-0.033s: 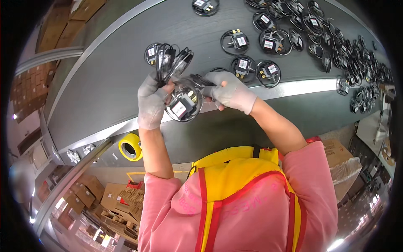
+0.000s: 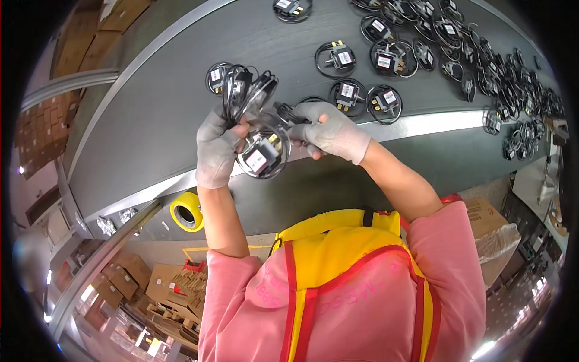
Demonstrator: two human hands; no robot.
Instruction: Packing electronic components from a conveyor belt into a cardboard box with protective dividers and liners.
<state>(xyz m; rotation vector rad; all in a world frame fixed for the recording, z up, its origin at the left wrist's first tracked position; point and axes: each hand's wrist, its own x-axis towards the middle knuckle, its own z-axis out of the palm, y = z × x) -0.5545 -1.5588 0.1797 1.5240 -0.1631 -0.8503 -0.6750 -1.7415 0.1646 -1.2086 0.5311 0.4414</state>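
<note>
The left hand (image 2: 215, 148), in a pale glove with bare fingertips, is closed around a bundle of corded plugs (image 2: 241, 90) whose black loops stand up above the fist; the right hand (image 2: 332, 134), gloved likewise, is curled around a dark cord (image 2: 284, 113) beside it, though the fingers hide just how it is pinched. Between the 2 hands, nearer the left, hangs a lower plug (image 2: 256, 160) with a white label and brass-coloured prongs, ringed by its own wire; which fingers carry it I cannot tell. All of this is held up over the near edge of the tabletop (image 2: 151, 133), above the metal rail (image 2: 422, 125); loose coils (image 2: 347, 92) lie just beyond the right hand, and a large pile (image 2: 512, 90) spreads to the right.

Each piece looks light; the cords should be springy and bendy, the plug bodies hard and rather smooth, so the loops may slide or snag on 1 another; the prongs and the thin wire where it enters the body seem the parts to spare. The best hold is probably around the gathered loops, or on the flat sides of a plug body.
</note>
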